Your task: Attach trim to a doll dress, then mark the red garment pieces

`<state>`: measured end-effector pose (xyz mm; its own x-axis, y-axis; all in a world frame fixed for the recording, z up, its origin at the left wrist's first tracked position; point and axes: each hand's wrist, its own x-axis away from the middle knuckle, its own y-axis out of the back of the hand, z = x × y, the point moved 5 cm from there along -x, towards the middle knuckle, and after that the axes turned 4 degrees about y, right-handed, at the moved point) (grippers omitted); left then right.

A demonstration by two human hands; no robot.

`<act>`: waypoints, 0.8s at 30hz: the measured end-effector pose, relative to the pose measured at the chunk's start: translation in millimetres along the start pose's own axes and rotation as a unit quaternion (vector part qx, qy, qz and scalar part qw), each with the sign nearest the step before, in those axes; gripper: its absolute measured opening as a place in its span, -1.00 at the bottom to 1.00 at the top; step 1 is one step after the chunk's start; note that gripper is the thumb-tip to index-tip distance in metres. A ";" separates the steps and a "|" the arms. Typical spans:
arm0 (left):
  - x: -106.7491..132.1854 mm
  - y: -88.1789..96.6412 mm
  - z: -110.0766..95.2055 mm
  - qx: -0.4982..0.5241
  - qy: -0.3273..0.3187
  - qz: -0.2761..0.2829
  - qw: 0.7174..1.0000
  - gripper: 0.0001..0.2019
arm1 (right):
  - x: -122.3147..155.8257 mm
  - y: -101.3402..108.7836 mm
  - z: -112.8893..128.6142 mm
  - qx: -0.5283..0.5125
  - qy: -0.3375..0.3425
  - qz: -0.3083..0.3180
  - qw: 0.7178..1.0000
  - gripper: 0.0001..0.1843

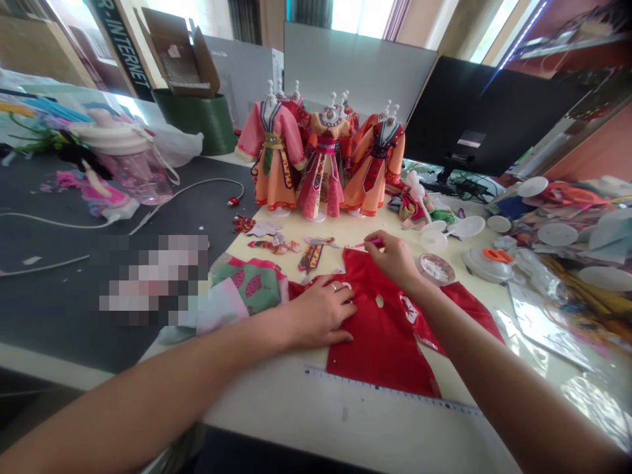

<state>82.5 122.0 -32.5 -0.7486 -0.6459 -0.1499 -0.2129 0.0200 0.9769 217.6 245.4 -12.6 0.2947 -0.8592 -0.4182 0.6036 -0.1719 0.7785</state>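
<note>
Red fabric (380,342) lies spread on the pale work surface, with a small hole and white printed marks on it. My left hand (318,313), a ring on one finger, rests on its left part with the fingers laid out over the cloth. At the far edge of the fabric, my right hand (394,258) is closed around a thin pink pen (368,243); its tip points left. Green patterned fabric (251,286) lies left of my left hand. Patterned scraps (313,253) sit just beyond the red cloth.
Small doll dresses on stands (326,164) line the back. A measuring tape (377,388) runs along the near edge. At right are a small bowl (436,268), a monitor (488,118) and piled fabrics (582,217). A pink cup (138,164) and cable (192,187) are left.
</note>
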 end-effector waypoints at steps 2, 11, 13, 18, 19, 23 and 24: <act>0.2 1.2 -0.1 0.000 0.002 0.000 1.000 -0.64 | 0.4 1.2 -0.4 0.002 0.000 -0.004 1.000 -0.83; 0.8 4.0 -1.6 -0.001 -0.004 0.003 1.000 -0.64 | 8.6 18.2 1.9 -0.009 -0.009 -0.033 0.999 -0.84; 0.0 2.7 -0.9 -0.001 0.001 0.012 1.000 -0.66 | 18.0 30.3 6.8 -0.027 0.000 -0.044 0.999 -0.85; -0.8 -3.6 2.1 0.009 0.002 0.017 1.000 -0.75 | 66.1 71.4 33.1 -0.039 0.069 -0.094 0.992 -0.93; -0.7 -4.8 2.4 0.006 -0.001 0.015 1.000 -0.75 | 78.5 77.5 39.9 -0.047 0.087 -0.098 0.990 -0.92; 0.4 -6.1 3.3 -0.006 -0.007 0.000 1.000 -0.74 | 126.5 80.5 73.8 -0.115 0.241 -0.033 0.963 -0.74; 0.6 -5.2 3.5 -0.004 -0.007 -0.004 1.000 -0.73 | 136.3 76.6 80.4 -0.119 0.271 -0.005 0.955 -0.70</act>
<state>81.0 124.2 -38.2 -0.7550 -0.6359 -0.1597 -0.2144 0.0093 0.9767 244.4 76.4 27.7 0.5889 -0.4711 -0.6567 0.7412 -0.0093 0.6712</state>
